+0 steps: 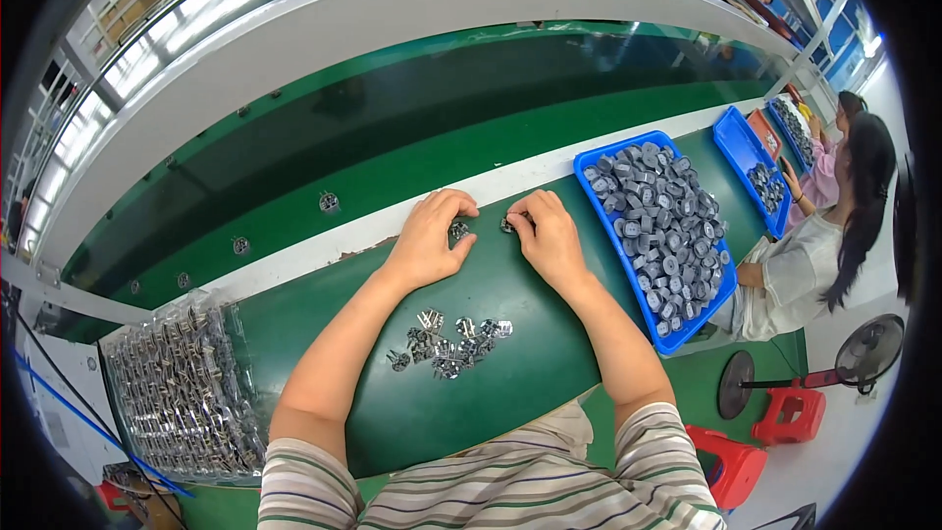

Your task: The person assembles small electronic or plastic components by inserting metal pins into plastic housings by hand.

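My left hand [430,238] curls its fingers and thumb around a small shiny metal part [458,230] near the far edge of the green worktable [530,353]. Just to its right, my right hand [549,239] pinches another small dark and silver part [507,225] between thumb and fingers. The fingers partly hide both pieces, so their exact kind does not show. Nearer to me, between my forearms, lies a loose pile of similar small metal parts [451,357] with prongs.
A blue tray [586,165] heaped with grey round plastic pieces [667,226] stands at right. Clear plastic packs of metal parts [182,388] lie at left. Beyond the white ledge, a green conveyor belt [392,172] carries scattered parts. Co-workers [795,255] sit farther right, near red stools [726,466].
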A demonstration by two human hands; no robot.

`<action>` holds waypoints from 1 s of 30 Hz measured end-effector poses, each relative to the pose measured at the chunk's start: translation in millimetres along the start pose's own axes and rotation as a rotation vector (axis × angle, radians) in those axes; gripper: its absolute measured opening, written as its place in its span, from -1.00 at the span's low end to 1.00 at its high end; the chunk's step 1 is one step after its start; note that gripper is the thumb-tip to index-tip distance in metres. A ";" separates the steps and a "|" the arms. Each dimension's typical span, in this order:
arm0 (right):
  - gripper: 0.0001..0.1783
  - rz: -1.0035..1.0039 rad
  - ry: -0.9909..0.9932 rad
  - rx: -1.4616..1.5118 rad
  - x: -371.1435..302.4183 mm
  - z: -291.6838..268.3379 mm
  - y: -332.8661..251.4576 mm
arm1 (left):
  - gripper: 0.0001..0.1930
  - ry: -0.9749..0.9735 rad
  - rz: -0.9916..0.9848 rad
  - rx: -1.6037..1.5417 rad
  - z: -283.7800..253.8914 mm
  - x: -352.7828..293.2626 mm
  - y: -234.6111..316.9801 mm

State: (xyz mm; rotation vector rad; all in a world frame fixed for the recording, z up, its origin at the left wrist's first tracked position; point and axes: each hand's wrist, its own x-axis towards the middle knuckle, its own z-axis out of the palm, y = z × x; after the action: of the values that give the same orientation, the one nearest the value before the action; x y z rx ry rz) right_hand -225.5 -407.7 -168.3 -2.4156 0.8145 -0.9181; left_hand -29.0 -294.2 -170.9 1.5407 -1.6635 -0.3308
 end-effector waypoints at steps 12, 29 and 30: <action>-0.93 0.014 -0.043 -0.004 -2.1 -5.0 -4.5 | -0.61 -0.200 -0.228 0.193 -21.7 3.9 10.3; -0.96 -0.048 0.052 -0.235 0.6 -16.5 6.7 | -0.54 -0.168 -0.019 -0.094 -2.6 1.2 12.5; -0.95 -0.036 0.049 -0.231 0.4 -17.0 7.0 | -0.55 -0.147 0.022 -0.089 1.2 1.4 13.4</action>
State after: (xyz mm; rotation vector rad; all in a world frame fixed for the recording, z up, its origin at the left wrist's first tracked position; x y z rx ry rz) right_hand -239.8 -416.2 -160.4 -2.6216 0.9431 -0.9458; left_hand -39.1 -293.0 -162.0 1.4606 -1.7527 -0.5108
